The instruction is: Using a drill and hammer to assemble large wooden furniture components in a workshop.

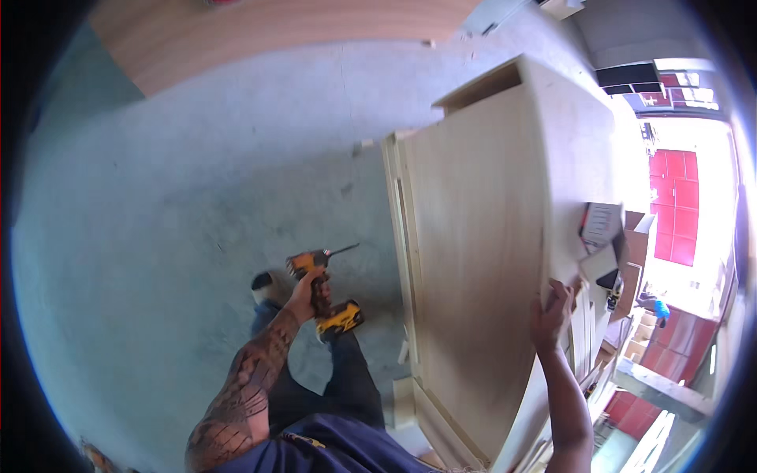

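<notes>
My left hand [303, 298] is wrapped around the grip of a yellow and black cordless drill [341, 317]. A long, thin bit points from the drill toward a pale wooden cabinet [477, 236], without touching it. The cabinet takes up the middle right, its broad side panel turned toward me. At the panel's right-hand edge is my right hand [553, 317], its fingers curled over the corner. What lies under those fingertips is hidden.
Beyond my right hand, a box with printed sides [602, 225] rests on the cabinet. Wooden boards [662, 386] and shelf parts crowd the lower right. A large wooden panel [276, 35] spans the far side above the grey floor [197, 181]. My shoe [268, 288] is beside the drill.
</notes>
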A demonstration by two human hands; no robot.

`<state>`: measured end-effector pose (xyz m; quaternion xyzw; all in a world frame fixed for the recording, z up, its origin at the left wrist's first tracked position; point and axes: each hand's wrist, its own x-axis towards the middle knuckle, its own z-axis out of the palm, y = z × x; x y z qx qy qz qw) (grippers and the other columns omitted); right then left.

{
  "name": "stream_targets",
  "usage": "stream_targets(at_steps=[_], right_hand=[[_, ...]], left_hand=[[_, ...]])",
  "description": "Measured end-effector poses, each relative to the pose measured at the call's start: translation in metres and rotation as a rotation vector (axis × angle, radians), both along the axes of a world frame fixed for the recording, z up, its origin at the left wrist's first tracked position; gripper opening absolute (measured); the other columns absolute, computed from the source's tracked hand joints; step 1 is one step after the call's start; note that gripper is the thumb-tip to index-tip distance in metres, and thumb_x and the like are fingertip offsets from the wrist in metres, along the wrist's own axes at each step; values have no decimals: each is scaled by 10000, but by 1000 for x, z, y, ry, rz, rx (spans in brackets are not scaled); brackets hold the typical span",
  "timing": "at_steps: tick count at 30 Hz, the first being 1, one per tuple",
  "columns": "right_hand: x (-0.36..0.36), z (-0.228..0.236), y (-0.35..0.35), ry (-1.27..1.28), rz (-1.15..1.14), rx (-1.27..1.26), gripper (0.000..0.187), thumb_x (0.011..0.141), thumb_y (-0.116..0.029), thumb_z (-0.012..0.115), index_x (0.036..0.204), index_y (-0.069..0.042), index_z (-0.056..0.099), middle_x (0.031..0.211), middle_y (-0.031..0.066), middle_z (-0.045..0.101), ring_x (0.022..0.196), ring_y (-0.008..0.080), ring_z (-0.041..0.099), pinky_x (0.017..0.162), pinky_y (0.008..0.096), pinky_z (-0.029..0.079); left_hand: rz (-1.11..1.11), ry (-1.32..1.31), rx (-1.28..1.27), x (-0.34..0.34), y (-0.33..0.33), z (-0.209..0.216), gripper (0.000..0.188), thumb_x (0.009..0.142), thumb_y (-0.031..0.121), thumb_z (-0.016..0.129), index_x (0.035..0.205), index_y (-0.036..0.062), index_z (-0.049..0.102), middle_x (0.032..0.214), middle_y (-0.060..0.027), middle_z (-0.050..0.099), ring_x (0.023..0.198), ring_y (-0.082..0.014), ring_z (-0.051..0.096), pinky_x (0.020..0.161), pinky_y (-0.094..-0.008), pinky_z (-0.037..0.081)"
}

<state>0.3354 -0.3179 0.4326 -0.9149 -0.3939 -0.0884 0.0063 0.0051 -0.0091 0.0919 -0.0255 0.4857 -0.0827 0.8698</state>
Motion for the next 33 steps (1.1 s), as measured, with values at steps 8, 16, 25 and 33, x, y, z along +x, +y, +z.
stream_targets(at_steps=[8, 16, 25, 33], right_hand=[[28, -117, -50, 78, -433, 238, 389, 869, -130, 648, 1238, -46, 556, 1042, 164, 578, 904, 353, 601, 781, 444, 510], [-118, -232, 86, 1997, -1139, 1454, 329, 778, 73, 443, 1092, -3, 500, 890, 95, 499, 665, 159, 465, 580, 272, 412], [-131, -161, 232, 2120, -713, 1445, 438, 992, 74, 488, 1417, 129, 399, 1315, 210, 567, 1135, 264, 608, 952, 334, 543], [-29, -134, 304, 2227, -682, 1780, 482, 966, 112, 523, 1423, 68, 378, 1288, 220, 575, 1128, 291, 617, 1034, 408, 531]], left_hand=[[-75, 213, 855, -94, 49, 104, 158, 924, 212, 703, 958, 72, 639, 701, 7, 575, 569, -97, 552, 507, -267, 449], [-280, 76, 1257, -168, 111, 240, 273, 905, 142, 715, 1148, 26, 671, 852, 18, 612, 609, -40, 528, 550, -226, 462], [-493, -364, 1604, -78, 129, 264, 210, 846, 184, 774, 964, 58, 655, 849, -20, 671, 747, -128, 653, 671, -317, 534], [-769, -374, 1687, 49, 167, 302, 200, 858, 214, 771, 940, 62, 671, 822, -48, 697, 725, -187, 689, 663, -362, 547]])
